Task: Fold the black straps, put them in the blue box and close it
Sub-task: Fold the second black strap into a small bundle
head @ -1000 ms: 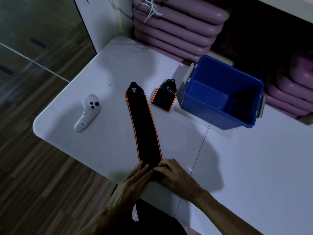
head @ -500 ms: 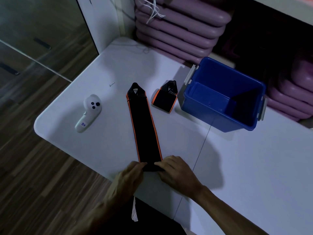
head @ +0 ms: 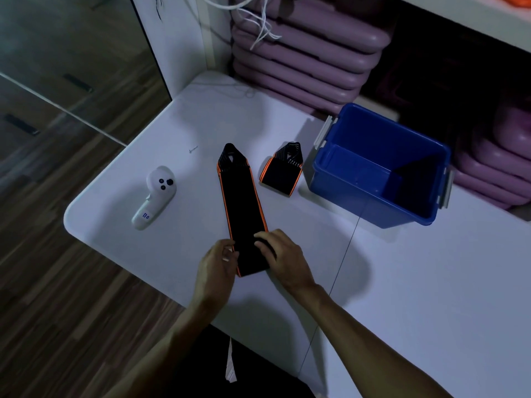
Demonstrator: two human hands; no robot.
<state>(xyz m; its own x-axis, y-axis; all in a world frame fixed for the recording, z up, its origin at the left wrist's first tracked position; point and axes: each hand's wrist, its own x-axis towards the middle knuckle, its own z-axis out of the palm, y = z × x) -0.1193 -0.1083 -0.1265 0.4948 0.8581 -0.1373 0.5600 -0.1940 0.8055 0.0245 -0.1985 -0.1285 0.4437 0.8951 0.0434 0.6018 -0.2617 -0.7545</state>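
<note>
A long black strap (head: 240, 202) with orange edges lies flat on the white table (head: 431, 282), running away from me. Its near end is folded over onto itself. My left hand (head: 216, 265) pinches the folded end's left edge, and my right hand (head: 283, 258) presses on its right side. A second black strap (head: 283, 170), folded into a short bundle, rests beside the blue box (head: 373, 202). The box stands open at the table's far right with nothing visible inside and grey latches on its sides. No lid is in view.
A white handheld controller (head: 156, 195) lies on the table's left part. A small screw (head: 193, 149) sits beyond it. Stacked purple mats (head: 304, 61) stand behind the table, with white cords hanging over them. Wooden floor lies past the table's left edge.
Both hands have carried the strap's near end forward, away from me, folding it over onto the strap. The strap now looks shorter. The bundle and the box stay put.
</note>
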